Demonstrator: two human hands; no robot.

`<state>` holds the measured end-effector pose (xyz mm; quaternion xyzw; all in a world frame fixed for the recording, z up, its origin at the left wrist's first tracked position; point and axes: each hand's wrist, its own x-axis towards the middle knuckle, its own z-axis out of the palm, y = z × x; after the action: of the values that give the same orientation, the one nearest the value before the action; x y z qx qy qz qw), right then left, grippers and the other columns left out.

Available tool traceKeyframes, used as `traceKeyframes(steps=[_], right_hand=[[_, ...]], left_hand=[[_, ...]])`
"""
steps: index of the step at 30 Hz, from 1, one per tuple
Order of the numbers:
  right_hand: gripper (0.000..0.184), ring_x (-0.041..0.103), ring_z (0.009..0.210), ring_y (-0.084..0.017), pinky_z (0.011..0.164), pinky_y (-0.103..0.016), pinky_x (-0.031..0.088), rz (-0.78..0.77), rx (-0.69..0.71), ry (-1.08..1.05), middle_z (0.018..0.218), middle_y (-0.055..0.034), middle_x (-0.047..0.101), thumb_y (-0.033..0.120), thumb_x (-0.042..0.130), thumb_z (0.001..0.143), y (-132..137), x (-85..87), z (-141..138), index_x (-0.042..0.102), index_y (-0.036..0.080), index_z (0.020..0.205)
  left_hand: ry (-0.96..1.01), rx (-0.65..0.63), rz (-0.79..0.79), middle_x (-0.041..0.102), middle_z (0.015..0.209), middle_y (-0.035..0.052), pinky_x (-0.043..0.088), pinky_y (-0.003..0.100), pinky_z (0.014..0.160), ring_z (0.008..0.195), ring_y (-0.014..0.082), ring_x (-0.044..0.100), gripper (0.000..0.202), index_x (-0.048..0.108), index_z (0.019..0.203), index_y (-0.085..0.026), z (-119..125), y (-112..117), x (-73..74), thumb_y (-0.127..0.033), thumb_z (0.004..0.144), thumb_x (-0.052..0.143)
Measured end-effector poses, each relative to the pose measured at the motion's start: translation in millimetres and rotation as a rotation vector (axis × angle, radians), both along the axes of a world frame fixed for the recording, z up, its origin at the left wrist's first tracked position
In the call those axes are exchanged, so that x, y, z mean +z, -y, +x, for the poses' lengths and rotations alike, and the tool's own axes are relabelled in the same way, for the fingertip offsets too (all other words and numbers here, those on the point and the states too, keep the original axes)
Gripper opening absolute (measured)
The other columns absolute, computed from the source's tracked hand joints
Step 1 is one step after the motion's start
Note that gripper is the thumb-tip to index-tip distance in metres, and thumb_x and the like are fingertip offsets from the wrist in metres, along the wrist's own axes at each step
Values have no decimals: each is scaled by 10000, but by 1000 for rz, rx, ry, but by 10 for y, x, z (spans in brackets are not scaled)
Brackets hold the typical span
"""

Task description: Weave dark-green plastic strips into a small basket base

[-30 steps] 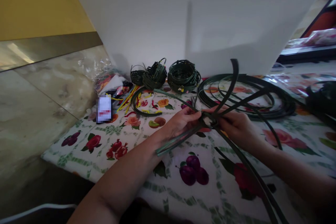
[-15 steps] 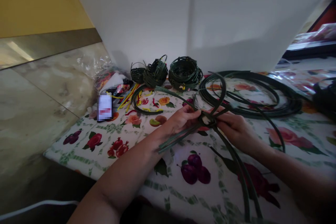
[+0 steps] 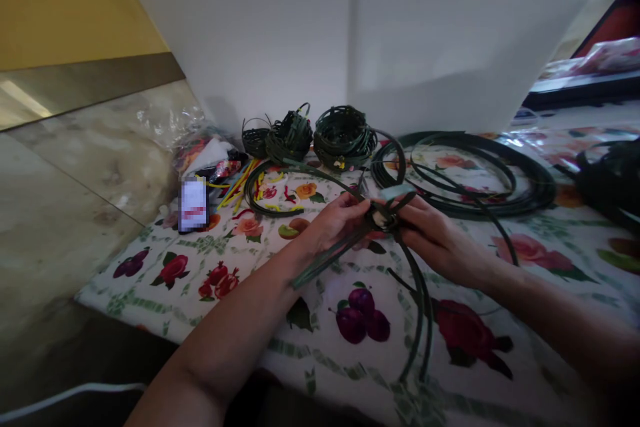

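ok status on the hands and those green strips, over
Left hand and right hand both pinching the green strips at their crossing. Loose ends trail over the tablecloth. Big coil lies just behind the hands.

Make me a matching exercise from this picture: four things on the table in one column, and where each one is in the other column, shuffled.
1 green strip knot
2 big coil
3 small baskets
4 yellow and red sticks

A standing in a row by the white board
B lying flat, right of the baskets
C pinched between left hand and right hand
D beside the plastic bag

Pairs: 1-C, 2-B, 3-A, 4-D
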<state>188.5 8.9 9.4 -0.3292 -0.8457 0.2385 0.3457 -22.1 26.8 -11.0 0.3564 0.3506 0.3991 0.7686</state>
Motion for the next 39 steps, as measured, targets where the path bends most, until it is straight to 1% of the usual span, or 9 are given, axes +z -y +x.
traceKeyframes(steps=[5, 8, 10, 13, 21, 24, 29, 36, 39], right_hand=[[321, 714, 1043, -309, 889, -431, 618, -184, 3, -44, 1056, -73, 760, 490, 621, 969, -60, 185, 176, 764, 277, 1161], [397, 719, 1059, -317, 930, -445, 604, -160, -51, -46, 1081, -78, 778, 612, 708, 907, -99, 180, 201, 787, 276, 1104], [450, 716, 893, -291, 804, -420, 602, -151, -117, -20, 924, -80, 771, 688, 695, 889, -135, 130, 199, 792, 254, 961], [543, 604, 620, -212, 571, -345, 496, -181, -221, -22, 652, -49, 661, 754, 666, 870, -184, 50, 182, 724, 232, 733], [576, 383, 481, -124, 447, -291, 272, -447, -410, -251, 524, 0, 482, 761, 722, 732, -156, -140, -93, 634, 210, 588], [556, 416, 495, -135, 467, -297, 310, -476, -450, -273, 537, -5, 506, 732, 714, 755, -126, -189, -159, 617, 211, 584], [400, 580, 614, -203, 563, -326, 438, -277, -425, -209, 673, -57, 689, 601, 747, 757, -125, -201, -142, 732, 203, 722], [613, 417, 461, -126, 447, -288, 304, -371, -409, -225, 487, -10, 530, 768, 745, 740, -192, -208, -60, 601, 215, 517], [668, 371, 448, -105, 427, -277, 266, -410, -375, -225, 458, 3, 484, 802, 762, 703, -187, -131, -24, 543, 214, 474]], left_hand=[[0, 34, 101, 687, 811, 15, 517, 283, 570, 617, 181, 686, 431, 533, 978, -211, 42, 61, 88, -371, 766, 872], [-17, 81, 94, 680, 779, 9, 527, 292, 575, 607, 186, 684, 433, 510, 945, -219, 79, 89, 101, -364, 761, 873], [-25, 110, 78, 671, 761, 6, 512, 280, 551, 593, 187, 677, 451, 497, 935, -221, 102, 97, 103, -359, 747, 883], [-16, 163, 50, 655, 775, 1, 519, 273, 564, 619, 180, 678, 475, 493, 926, -218, 141, 107, 96, -343, 725, 905], [-6, 402, 24, 565, 746, -52, 567, 265, 632, 621, 112, 605, 490, 452, 892, -222, 251, 166, -17, -353, 734, 897], [-9, 426, 23, 542, 725, -65, 536, 239, 579, 567, 97, 573, 495, 436, 901, -230, 250, 152, -50, -363, 741, 885], [23, 455, 25, 518, 717, -72, 528, 252, 575, 552, 105, 564, 492, 439, 914, -240, 248, 124, -73, -390, 749, 877], [19, 347, 24, 602, 778, -27, 613, 337, 751, 700, 143, 650, 371, 505, 920, -209, 265, 141, -51, -335, 823, 840], [17, 293, 96, 674, 890, 19, 621, 374, 830, 810, 166, 683, 401, 542, 923, -187, 278, 153, -56, -316, 770, 890]])
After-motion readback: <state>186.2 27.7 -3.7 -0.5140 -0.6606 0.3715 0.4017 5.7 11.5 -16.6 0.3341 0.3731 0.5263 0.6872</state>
